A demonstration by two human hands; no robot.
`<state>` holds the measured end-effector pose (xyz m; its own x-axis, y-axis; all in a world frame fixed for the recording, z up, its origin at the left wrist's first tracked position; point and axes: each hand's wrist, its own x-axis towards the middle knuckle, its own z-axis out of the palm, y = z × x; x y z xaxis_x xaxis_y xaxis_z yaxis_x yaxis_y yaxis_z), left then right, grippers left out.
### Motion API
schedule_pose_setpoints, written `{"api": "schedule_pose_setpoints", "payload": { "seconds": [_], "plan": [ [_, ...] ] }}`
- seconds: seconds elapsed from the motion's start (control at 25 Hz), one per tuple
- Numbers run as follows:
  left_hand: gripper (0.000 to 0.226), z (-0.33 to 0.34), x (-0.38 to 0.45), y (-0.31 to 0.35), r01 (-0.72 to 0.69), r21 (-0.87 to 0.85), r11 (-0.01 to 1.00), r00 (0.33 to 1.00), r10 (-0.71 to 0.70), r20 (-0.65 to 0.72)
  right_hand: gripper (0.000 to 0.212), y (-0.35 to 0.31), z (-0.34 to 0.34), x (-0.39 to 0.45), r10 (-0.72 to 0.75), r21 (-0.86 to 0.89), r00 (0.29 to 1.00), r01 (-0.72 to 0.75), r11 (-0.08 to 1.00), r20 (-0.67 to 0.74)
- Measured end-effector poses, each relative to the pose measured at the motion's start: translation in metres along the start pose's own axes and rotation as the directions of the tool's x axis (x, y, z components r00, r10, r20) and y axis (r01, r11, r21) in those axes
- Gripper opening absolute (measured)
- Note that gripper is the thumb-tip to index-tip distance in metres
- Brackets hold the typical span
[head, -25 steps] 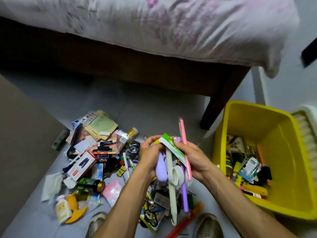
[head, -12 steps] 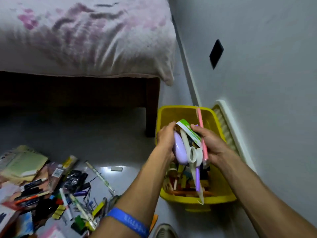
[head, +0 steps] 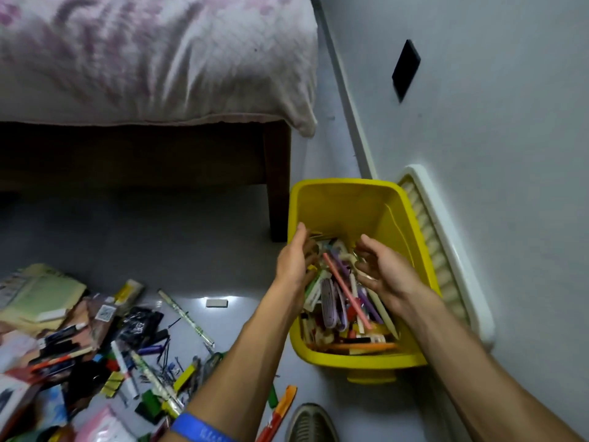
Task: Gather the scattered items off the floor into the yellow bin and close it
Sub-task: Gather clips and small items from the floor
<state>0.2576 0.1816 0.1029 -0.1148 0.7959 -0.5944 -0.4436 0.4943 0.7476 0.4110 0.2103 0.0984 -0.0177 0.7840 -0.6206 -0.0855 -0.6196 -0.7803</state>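
1. Head view: grey floor [head: 197,237] runs under a dark wooden bed frame [head: 277,186] draped with a pink-patterned cover [head: 153,59]; a pale wall [head: 494,122] with a black plate [head: 405,70] stands on the right
2. Against that wall, just beside the bed leg, sits the yellow bin [head: 338,199], uncovered and heaped with pens, packets and small stationery; a long pink stick [head: 345,290] lies slanted on top of the heap
3. Between bin and wall leans a white ribbed lid [head: 446,250], standing on its edge
4. Left hand [head: 294,261] is over the bin's left rim, fingers spread and loose, gripping nothing
5. Right hand [head: 385,272] hovers above the heap near the bin's right wall, palm turned inward, fingers parted and empty
6. Blue wristband [head: 197,429] circles the left forearm
7. Scattered items [head: 105,346] remain across the floor's lower left corner: notepads, markers, clips, packets; a small white eraser [head: 216,303] lies apart, nearer the bin
8. One shoe toe [head: 310,424] shows at the bottom edge
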Motion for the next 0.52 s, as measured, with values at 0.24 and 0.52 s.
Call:
{"api": "schedule_pose_setpoints", "payload": {
  "seconds": [0.24,0.52],
  "plan": [
    [0.042,-0.081,-0.052,-0.010,-0.139,-0.080,0.987,0.983,0.128,-0.133,0.039,0.039,0.078,-0.049,-0.025,-0.069,0.973,0.042,0.997,0.229],
    [0.023,-0.209,-0.079,-0.034,-0.070,-0.062,0.996,0.889,0.034,-0.456,0.013,0.103,0.176,-0.067,-0.030,-0.444,0.904,0.238,0.864,0.427]
  ]
}}
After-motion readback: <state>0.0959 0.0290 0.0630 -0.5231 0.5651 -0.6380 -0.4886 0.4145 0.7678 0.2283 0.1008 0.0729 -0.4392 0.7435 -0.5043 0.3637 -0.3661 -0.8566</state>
